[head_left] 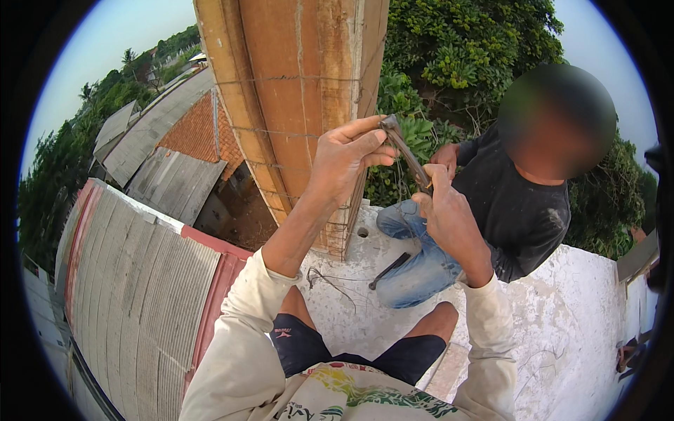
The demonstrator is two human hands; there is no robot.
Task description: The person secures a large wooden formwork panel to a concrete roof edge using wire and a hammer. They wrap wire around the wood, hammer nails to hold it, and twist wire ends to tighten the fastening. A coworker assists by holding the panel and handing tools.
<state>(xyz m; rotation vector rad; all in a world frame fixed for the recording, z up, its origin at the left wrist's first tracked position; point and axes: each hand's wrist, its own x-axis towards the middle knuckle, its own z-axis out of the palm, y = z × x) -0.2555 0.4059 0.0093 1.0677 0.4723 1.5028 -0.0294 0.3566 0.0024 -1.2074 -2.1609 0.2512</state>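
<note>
In front of the wooden column form, my right hand (449, 214) is wrapped round the handles of dark metal pincers (409, 153), which slant up to the left. My left hand (347, 154) is raised at the head of the pincers, thumb and forefinger pinched close by the jaws. Thin dark wire (400, 179) hangs in loose strands below these fingertips, seemingly held in them; the exact grip is too fine to make out. The wooden form (295, 91) stands upright just beyond my left hand, with several wires bound across it.
A co-worker in a black top (530, 210) and jeans crouches close on the right. A dark-handled tool (390, 270) and loose wire (330, 281) lie on the white concrete ledge (554, 316). A hole (362, 231) opens near the form's base. Lower corrugated roofs (140, 281) lie left, past the edge.
</note>
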